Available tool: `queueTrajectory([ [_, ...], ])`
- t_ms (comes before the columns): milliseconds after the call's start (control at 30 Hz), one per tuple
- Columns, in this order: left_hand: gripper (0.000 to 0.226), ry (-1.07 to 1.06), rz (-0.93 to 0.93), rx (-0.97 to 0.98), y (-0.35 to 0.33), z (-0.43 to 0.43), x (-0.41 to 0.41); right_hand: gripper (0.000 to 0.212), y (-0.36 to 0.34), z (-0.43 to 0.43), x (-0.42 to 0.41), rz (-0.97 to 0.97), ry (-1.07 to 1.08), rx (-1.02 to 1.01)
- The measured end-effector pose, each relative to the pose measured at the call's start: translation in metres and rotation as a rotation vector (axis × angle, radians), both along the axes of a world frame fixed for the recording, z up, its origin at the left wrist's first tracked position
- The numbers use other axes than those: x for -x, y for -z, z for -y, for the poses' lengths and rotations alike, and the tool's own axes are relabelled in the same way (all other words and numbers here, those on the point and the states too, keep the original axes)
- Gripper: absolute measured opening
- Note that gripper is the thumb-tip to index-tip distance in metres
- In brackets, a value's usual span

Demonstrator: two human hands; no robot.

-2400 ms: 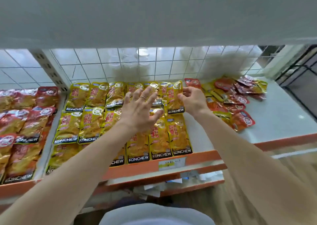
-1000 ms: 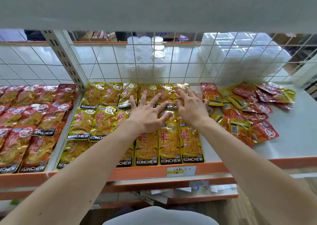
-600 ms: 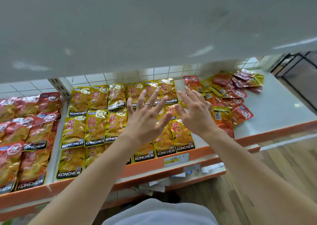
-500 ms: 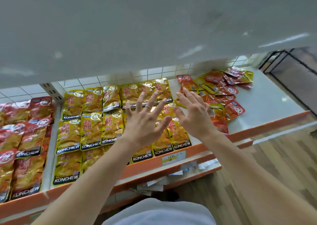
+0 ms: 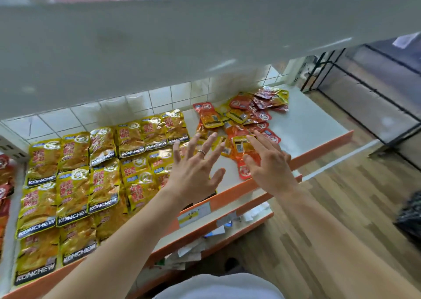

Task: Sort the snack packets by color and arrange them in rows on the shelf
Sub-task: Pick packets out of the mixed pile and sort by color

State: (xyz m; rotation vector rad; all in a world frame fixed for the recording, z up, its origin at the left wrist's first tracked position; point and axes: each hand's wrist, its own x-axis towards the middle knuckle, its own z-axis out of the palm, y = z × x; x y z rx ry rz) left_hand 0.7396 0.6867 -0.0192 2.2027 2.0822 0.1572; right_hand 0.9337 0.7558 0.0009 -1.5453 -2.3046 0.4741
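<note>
Yellow snack packets lie in neat rows on the white shelf, filling its left and middle. A loose pile of mixed red and yellow packets lies at the back right. Red packets show at the far left edge. My left hand hovers with fingers spread over the right end of the yellow rows and holds nothing. My right hand is also spread and empty, above the near edge of the mixed pile, covering part of a red packet.
The upper shelf board hangs low over the back of the work area. An orange front lip edges the shelf, with a price label on it. A lower shelf holds paper scraps. Wooden floor lies to the right.
Both hands lifted off the yellow rows and shifted right toward the mixed pile, fingers still spread. The view swung right and up, so the upper shelf board now covers the back.
</note>
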Motion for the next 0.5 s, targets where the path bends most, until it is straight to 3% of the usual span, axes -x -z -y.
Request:
queueTrajectory([
  [300, 0.091, 0.121, -0.191, 0.070, 0.008, -0.061, -0.053, 0.053, -0.003, -0.064, -0.077, 0.040, -0.009, 0.050],
  [500, 0.064, 0.245, -0.134, 0.001, 0.012, -0.083, -0.071, 0.044, 0.010, -0.097, -0.099, 0.056, -0.005, 0.133],
])
